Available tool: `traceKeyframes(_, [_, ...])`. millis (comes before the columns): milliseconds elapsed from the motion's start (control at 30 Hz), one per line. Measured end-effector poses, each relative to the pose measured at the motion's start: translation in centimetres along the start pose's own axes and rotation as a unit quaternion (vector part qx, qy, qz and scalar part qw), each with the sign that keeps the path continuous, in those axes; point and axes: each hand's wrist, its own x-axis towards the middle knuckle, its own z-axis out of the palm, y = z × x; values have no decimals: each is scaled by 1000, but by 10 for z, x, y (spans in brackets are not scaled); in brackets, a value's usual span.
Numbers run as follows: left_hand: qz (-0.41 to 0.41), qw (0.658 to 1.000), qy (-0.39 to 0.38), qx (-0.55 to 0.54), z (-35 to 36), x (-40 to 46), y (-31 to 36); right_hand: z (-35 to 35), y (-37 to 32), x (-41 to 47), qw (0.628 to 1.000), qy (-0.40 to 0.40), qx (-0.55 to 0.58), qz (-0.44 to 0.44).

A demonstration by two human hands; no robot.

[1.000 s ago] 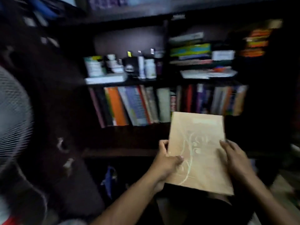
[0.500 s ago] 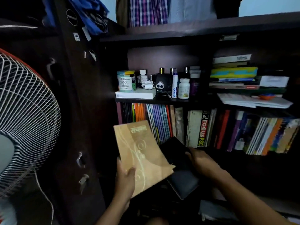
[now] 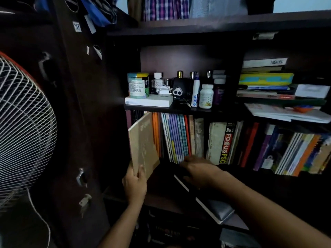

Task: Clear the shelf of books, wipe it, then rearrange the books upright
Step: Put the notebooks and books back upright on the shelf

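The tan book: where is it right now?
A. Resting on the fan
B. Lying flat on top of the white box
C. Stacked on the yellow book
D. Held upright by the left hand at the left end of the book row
D: the left hand grips the tan book by its bottom edge, standing it at the left end of the book row.

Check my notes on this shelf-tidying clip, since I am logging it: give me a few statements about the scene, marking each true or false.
1. The left hand holds a tan book upright at the left end of the book row. True.
2. The right hand holds a spray bottle. False: it rests on a dark book lying low in front of the shelf.
3. A white fan stands at the left. True.
4. The shelf above the book row is bare. False: it carries jars and bottles, including a white bottle.
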Motion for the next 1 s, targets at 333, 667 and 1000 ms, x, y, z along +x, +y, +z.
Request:
traceKeyframes(333, [-67, 998, -12, 14, 4, 20, -15, 6, -37, 74, 977, 1, -211, -37])
traceKeyframes(667, [30, 993, -95, 59, 11, 22, -28, -18, 18, 89, 888, 129, -440, -47])
traceKeyframes(1000, [48, 963, -248, 91, 26, 22, -13, 30, 7, 82, 940, 195, -274, 61])
